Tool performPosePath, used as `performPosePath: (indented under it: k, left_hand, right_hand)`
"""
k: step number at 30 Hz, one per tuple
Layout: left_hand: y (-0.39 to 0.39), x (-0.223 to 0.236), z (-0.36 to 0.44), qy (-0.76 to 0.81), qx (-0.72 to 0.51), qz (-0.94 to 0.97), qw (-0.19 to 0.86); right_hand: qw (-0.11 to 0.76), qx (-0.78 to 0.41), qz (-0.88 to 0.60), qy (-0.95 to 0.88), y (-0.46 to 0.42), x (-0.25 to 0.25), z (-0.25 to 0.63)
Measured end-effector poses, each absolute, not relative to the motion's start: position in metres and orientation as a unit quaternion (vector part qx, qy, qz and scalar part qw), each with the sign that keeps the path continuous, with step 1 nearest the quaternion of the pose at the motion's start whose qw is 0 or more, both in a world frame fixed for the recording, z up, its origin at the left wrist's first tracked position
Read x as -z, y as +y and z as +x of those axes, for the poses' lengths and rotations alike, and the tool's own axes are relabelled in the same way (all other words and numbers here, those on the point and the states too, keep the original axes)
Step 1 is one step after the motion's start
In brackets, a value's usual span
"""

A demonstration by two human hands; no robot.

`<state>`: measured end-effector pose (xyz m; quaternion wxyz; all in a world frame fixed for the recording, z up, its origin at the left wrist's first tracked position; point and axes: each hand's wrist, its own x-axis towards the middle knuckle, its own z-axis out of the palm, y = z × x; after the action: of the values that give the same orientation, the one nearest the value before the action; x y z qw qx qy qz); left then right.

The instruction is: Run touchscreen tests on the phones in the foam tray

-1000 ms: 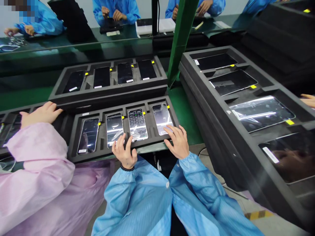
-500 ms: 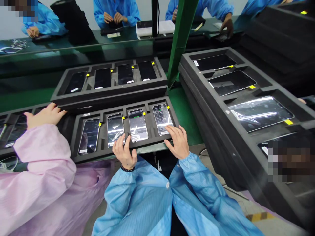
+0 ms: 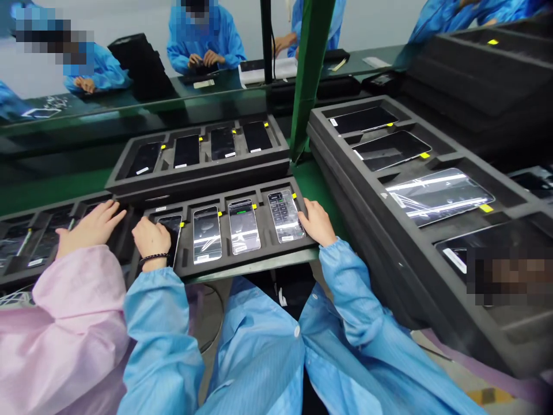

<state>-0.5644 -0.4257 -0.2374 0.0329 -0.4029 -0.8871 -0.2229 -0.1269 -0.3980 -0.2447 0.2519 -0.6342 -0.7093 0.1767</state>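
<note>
Both hands have just moved outward to the ends of the front tray (image 3: 225,230): the left hand (image 3: 151,239) is at its left end, fingers curled down and partly hiding the first phone (image 3: 175,236), and the right hand (image 3: 318,222) is at its right edge, thumb by the rim close to the fourth phone (image 3: 286,216). The tray thus lies between the two hands, and the second phone (image 3: 207,236) and third phone (image 3: 244,227) are uncovered. Neither hand is seen to hold a phone; whether either clenches the tray or only rests on it cannot be told. All four phones lie face up, each in its own compartment, in the tray along the table's near edge, with the back tray (image 3: 194,177) behind it and the trays on the right (image 3: 345,167) beyond a strip of green table (image 3: 311,176). A half second earlier the left hand was at the lower ends of the second and third phones, and the right fingers lay on the lower part of the fourth. The fourth phone's screen again shows a keypad-like grid, and the third again a green mark; a second ago the grid was on the third. A co-worker's hand (image 3: 93,227) in a pink sleeve stays spread by the trays on the left. The view has shifted too, showing more of the people across the far bench (image 3: 142,106).
</note>
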Motion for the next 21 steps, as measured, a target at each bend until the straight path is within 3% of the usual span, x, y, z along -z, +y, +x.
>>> performPosePath:
  k: [11,21]
  left_hand:
    - [-0.441,0.247,-0.583,-0.924,0.177,-0.339,0.002]
    - [-0.464,0.228,-0.580,-0.879,0.325,-0.338,0.087]
  right_hand:
    - [0.334,-0.194,-0.620,-0.683,-0.467,0.257,-0.104]
    - [0.465,-0.149,-0.573,-0.658,-0.466,0.249,-0.110]
